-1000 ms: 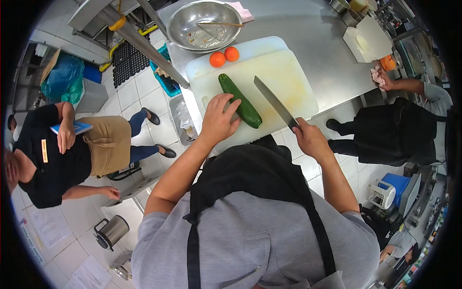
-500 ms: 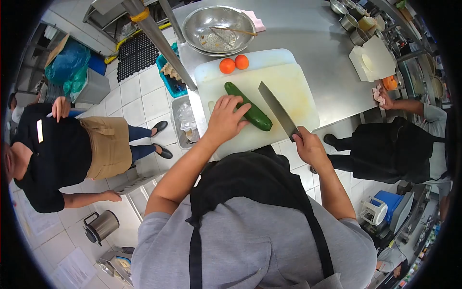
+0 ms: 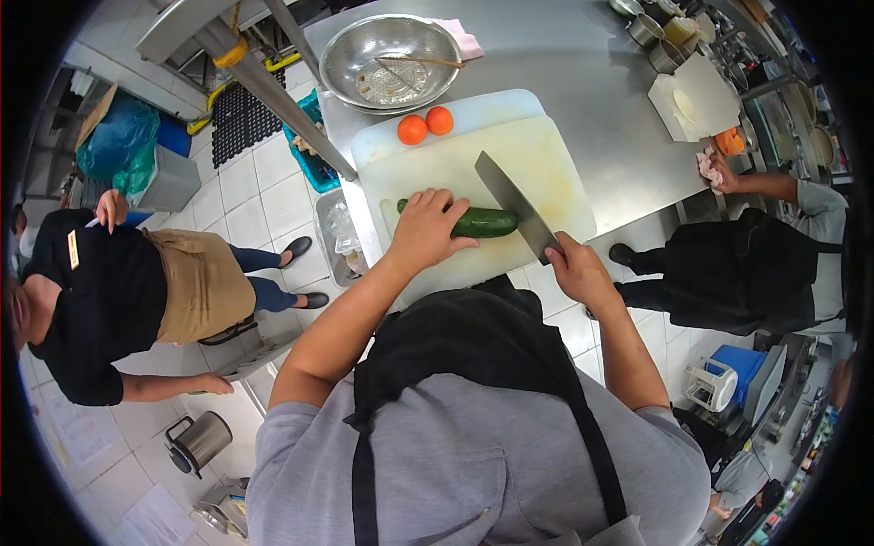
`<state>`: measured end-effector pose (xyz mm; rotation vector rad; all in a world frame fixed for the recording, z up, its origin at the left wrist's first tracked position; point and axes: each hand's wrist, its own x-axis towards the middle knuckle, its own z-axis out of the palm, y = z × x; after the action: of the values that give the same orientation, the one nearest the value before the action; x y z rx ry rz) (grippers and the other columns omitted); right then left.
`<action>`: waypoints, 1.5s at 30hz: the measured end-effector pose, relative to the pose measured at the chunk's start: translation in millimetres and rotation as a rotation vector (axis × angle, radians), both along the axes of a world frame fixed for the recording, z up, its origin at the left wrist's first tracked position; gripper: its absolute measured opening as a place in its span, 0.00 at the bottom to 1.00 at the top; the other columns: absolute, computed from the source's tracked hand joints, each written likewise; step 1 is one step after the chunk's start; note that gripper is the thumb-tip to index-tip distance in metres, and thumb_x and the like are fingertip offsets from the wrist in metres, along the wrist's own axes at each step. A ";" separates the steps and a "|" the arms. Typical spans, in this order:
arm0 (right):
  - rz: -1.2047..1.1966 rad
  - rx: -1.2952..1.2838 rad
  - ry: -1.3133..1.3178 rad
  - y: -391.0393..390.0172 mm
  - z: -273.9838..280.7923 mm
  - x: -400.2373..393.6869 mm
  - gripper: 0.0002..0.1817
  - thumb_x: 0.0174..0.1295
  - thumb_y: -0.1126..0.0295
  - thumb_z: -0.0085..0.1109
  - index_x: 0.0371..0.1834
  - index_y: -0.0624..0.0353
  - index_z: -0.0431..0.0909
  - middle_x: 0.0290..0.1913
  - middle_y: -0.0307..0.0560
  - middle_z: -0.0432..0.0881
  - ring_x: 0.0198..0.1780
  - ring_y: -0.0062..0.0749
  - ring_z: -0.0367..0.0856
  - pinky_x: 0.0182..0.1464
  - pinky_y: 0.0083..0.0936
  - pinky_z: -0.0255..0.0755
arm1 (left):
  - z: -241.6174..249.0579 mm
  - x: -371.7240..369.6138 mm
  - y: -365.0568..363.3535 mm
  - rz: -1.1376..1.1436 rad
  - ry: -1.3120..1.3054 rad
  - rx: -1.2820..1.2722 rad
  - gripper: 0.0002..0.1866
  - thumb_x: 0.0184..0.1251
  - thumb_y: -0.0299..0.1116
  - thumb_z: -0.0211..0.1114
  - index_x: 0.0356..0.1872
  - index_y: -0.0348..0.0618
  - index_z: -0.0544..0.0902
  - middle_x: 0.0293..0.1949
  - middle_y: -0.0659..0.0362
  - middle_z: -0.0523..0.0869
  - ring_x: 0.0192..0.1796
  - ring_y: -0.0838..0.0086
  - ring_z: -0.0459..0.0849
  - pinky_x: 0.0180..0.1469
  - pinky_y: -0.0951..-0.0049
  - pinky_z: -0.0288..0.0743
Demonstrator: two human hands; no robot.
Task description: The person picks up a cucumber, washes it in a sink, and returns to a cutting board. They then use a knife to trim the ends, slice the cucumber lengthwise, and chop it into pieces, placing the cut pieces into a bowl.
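A dark green cucumber [image 3: 485,223] lies across the pale cutting board [image 3: 546,173]. My left hand [image 3: 428,227] is curled over its left part, fingers on the far side and thumb on the near side. In my right hand [image 3: 581,271] is the handle of a large kitchen knife [image 3: 510,200]. The blade slants away to the upper left, its edge overlapping the cucumber's right end in this view. Two tomatoes [image 3: 426,126] rest near the far left edge of a second board beneath.
A metal colander [image 3: 350,59] with a thin stick across it stands beyond the boards, beside a pink cloth [image 3: 458,38]. On the right, a co-worker's hand [image 3: 724,173] holds a crumpled cloth at the steel table's edge [image 3: 628,214]. Another person [image 3: 118,282] stands at left.
The cucumber has turned from slanted to nearly level, with my left hand on it. Its right end now meets the knife blade in view.
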<state>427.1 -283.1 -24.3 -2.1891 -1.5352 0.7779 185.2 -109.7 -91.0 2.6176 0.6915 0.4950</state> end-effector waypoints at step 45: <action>0.267 -0.111 -0.105 35.6 62.4 -62.6 0.11 0.77 0.67 0.52 0.55 0.59 0.67 0.25 0.66 0.82 0.31 0.70 0.82 0.34 0.61 0.71 | -0.3 -41.3 -2.8 -0.052 -0.358 -0.035 0.24 0.51 0.38 0.82 0.47 0.42 0.83 0.51 0.52 0.79 0.58 0.51 0.77 0.61 0.54 0.74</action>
<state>364.6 -247.5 38.0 -2.1592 -1.9080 0.8582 143.9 -112.5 -91.3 2.4151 0.5080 0.8974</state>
